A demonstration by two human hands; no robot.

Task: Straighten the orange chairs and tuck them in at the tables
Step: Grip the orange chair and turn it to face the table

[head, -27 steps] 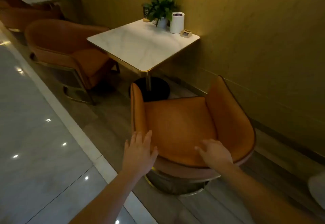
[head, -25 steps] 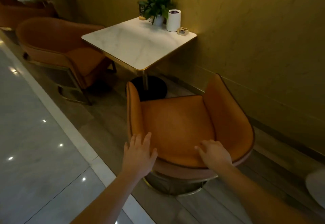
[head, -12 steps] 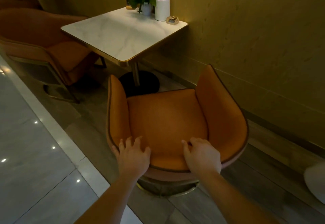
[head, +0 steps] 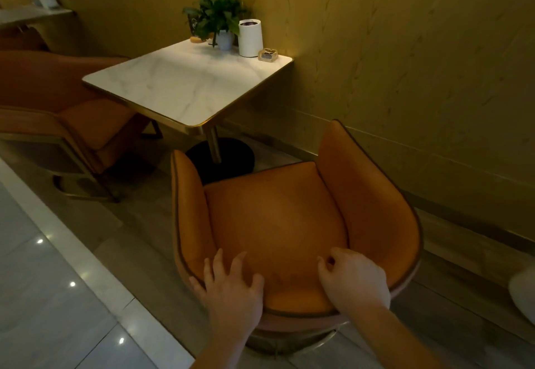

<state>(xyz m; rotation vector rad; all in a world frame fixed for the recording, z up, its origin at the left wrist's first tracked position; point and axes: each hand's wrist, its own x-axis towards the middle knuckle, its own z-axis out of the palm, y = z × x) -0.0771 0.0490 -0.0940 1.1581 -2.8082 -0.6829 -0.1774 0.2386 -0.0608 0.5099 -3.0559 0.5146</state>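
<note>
since the chair (head: 278, 224) is a padded tub seat on a metal base, it will likely be fairly heavy and want to scrape along the floor rather than glide, so the stiff curved rim of the back looks like the best place to grip, not the soft seat cushion. it stands just short of the table (head: 185, 85), its open front facing the table's black pedestal foot, turned a little off square to the table edge and not yet tucked under. the left hand (head: 231, 290) lies over the back rim with fingers spread wide and flat on the upholstery, pressing more than grasping. the right hand (head: 354, 280) sits on the same rim further toward the wall side of the table, fingers curled loosely over the edge; how firmly they clasp it cannot be told. the covering looks smooth and could be slippery under flat palms, so hooking the fingers over the piped edge should give better control for a push toward the table. a second chair (head: 58, 113) sits at the table's far side, seemingly already close in.
</note>
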